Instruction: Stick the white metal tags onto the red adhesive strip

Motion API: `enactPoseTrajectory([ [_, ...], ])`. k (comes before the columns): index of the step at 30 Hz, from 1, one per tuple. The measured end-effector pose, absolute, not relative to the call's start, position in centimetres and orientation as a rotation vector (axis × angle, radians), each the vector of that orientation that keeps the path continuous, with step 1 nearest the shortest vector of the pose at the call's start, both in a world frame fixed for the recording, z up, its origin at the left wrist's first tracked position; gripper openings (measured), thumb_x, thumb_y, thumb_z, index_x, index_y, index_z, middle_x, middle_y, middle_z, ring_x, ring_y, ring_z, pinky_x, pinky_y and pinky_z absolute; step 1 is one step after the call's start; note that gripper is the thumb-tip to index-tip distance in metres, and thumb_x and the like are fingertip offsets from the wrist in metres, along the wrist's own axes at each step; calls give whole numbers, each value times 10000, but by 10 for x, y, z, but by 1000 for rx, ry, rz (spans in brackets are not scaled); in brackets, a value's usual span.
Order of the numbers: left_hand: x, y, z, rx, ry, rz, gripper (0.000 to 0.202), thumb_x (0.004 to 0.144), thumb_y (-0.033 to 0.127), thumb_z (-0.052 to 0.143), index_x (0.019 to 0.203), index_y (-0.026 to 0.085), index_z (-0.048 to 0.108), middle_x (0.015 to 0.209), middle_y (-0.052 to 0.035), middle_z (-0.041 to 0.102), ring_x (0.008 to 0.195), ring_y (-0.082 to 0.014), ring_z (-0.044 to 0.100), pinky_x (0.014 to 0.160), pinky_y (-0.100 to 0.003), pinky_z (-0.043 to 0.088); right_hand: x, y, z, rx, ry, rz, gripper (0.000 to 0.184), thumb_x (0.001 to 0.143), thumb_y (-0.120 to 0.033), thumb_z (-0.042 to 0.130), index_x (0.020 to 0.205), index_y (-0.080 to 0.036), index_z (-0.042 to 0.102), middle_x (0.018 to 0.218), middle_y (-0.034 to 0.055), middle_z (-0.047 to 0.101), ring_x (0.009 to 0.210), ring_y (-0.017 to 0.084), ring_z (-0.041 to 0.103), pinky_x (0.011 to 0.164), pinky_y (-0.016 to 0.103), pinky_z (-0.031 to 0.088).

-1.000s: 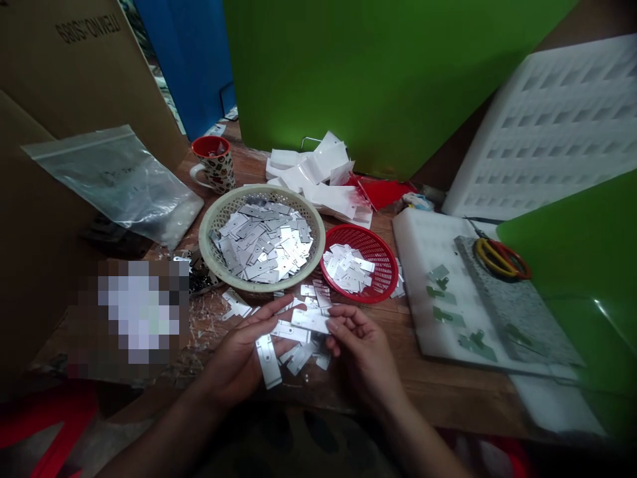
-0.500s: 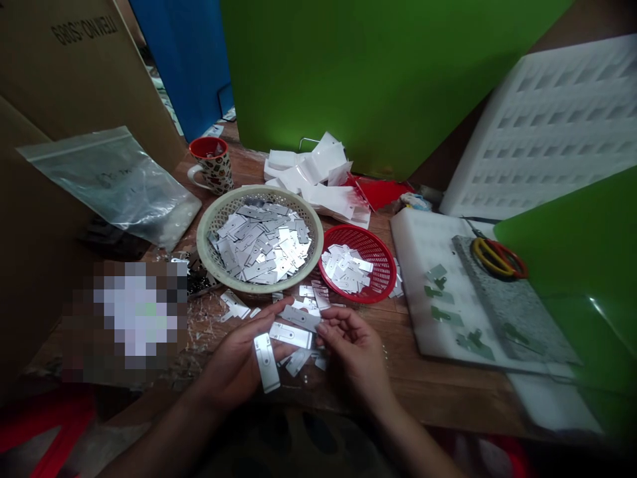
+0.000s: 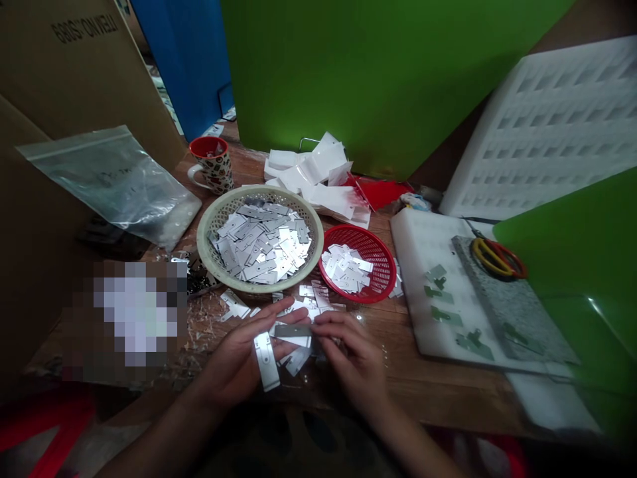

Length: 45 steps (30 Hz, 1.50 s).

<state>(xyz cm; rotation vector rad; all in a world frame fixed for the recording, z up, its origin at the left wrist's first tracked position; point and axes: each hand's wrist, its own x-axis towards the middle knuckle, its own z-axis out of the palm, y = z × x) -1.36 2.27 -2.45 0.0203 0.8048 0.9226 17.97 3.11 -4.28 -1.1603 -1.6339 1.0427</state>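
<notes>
Two hands meet low over the wooden tabletop: left hand has a long metal strip lying across its fingers, and both hands' fingers pinch a second small metal plate between them, right hand closed on its right end. Judged from the piles, sorting is far from done: beige basket just beyond is heaped with metal plates, red basket beside it holds only a small batch of smaller plates. Loose plates scattered near the hands. Around: patterned mug, clear zip bag, white paper scraps, white foam tray with green pieces, scissors. Nothing blocks the hands.
</notes>
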Motion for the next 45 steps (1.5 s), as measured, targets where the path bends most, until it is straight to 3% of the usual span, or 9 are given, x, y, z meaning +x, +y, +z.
enactPoseTrajectory([
  [4,-15,22,-26,90,824,919,453,842,128,595,1291,176,546,1314,-128,593,1209,-257,555,912,-287,498,182,27,-42,-1174,-1640,1075,195,857,-163,583,970,-243,721,1011,61,692,941,181,646,828,310,503],
  [7,-14,22,-28,81,816,907,447,846,138,591,1290,178,549,1320,-126,589,1212,-256,551,925,-293,493,178,27,-42,-1324,-1306,1388,143,851,-303,625,929,-197,680,785,37,698,711,149,654,668,268,521],
  [10,-13,22,-28,56,803,908,422,852,159,593,1273,180,564,1342,-119,572,1196,-239,563,910,-276,501,172,30,-42,-1372,-1125,1738,299,806,-457,652,765,-162,628,567,-13,622,470,97,553,474,206,443],
  [13,-13,21,-28,53,797,894,409,852,199,610,1260,197,579,1375,-102,544,1170,-235,579,912,-285,505,167,32,-43,-1400,-1076,1864,385,758,-510,679,642,-159,575,510,-37,583,374,63,465,391,178,347],
  [22,-14,22,-31,13,735,915,385,913,256,522,1285,158,552,1357,-127,557,1221,-249,545,1009,-349,450,169,37,-36,-1364,-1054,1782,321,737,-431,728,643,-152,601,502,-45,566,392,52,453,414,172,331],
  [35,-18,26,-35,-98,702,1013,402,945,314,445,1251,78,555,1340,-180,563,1266,-275,504,1076,-399,384,217,88,-9,-1350,-763,1196,229,696,-353,777,735,-171,643,529,-35,566,396,51,442,362,150,329],
  [40,-18,26,-32,-30,914,1091,303,914,270,497,1109,86,636,1175,-180,652,1114,-256,610,943,-367,498,223,84,-11,-1371,-817,1123,265,738,-387,742,897,-185,676,616,-25,592,441,63,466,379,162,341],
  [42,-18,25,-32,4,972,1118,243,887,241,539,1041,97,661,1000,-139,687,918,-209,660,798,-317,543,223,73,-11,-1408,-892,1015,303,751,-379,734,987,-200,673,639,-28,592,465,75,472,398,175,363],
  [45,-14,26,-36,74,991,1202,170,840,217,604,953,110,674,750,-42,622,665,-119,583,608,-227,493,219,50,-18,-1478,-1136,937,221,749,-348,739,914,-206,705,730,14,646,594,125,554,505,225,464],
])
